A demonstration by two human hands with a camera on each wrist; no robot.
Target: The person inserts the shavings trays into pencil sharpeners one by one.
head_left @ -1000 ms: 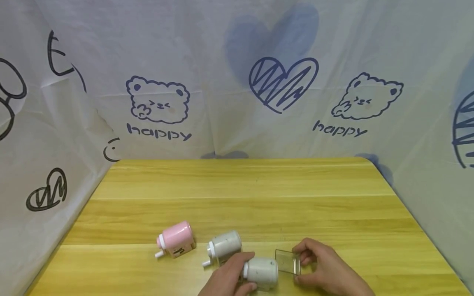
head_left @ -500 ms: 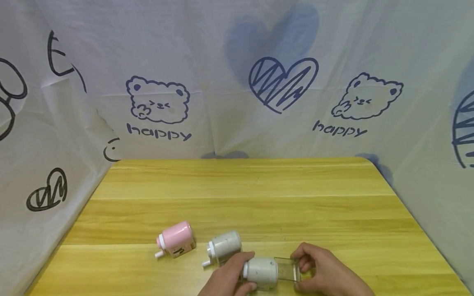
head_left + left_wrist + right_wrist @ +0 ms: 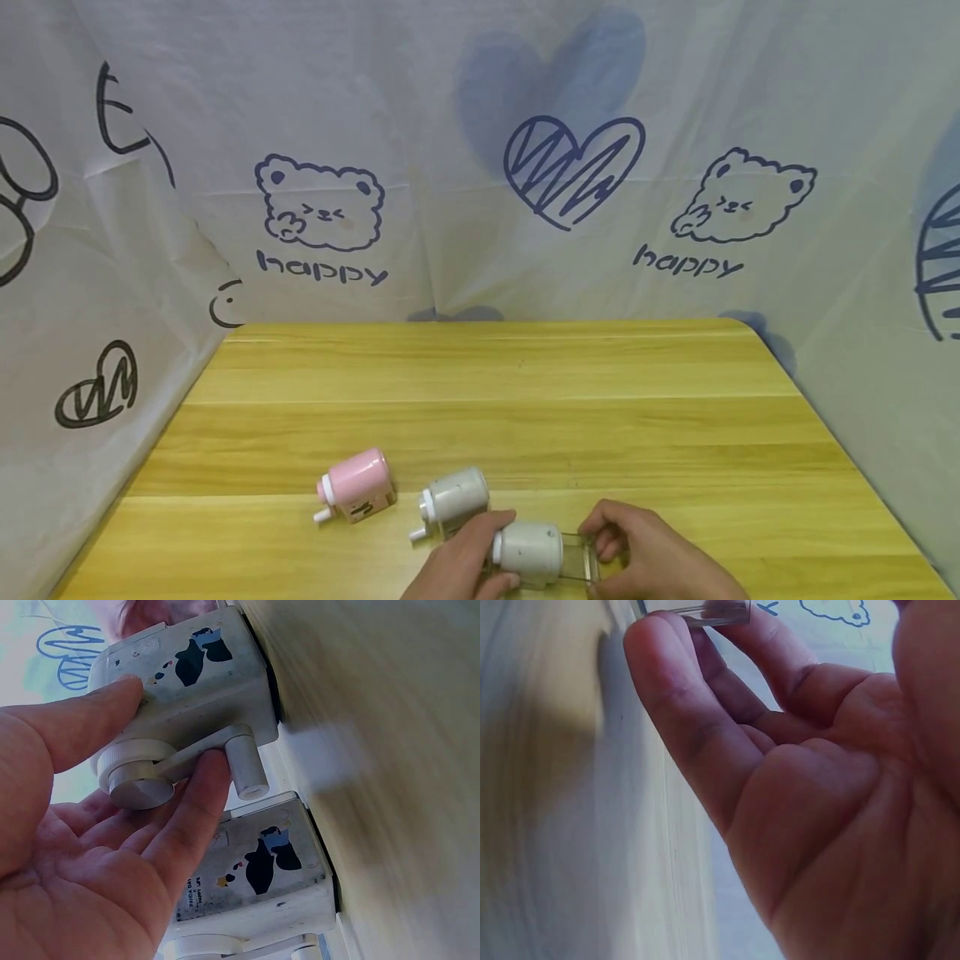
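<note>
My left hand (image 3: 467,565) grips a grey-white crank pencil sharpener (image 3: 531,548) near the table's front. In the left wrist view this sharpener (image 3: 172,675) shows dark printed figures and a crank (image 3: 199,750), with the thumb along its body. My right hand (image 3: 654,552) pinches the end of a clear shavings drawer (image 3: 576,557), partly inside the sharpener's right end. Only a sliver of the drawer (image 3: 716,611) appears at the right wrist view's top, between thumb and fingers. A second grey-white sharpener (image 3: 461,493) stands just behind my left hand.
A pink crank pencil sharpener (image 3: 363,482) stands further left on the wooden table (image 3: 510,400). White cloth (image 3: 450,167) with blue drawings hangs behind the table and along its sides.
My right hand has first brought the clear drawer into line with the sharpener, then moved left, so less of the drawer shows. The left hand and the other sharpeners have stayed put.
</note>
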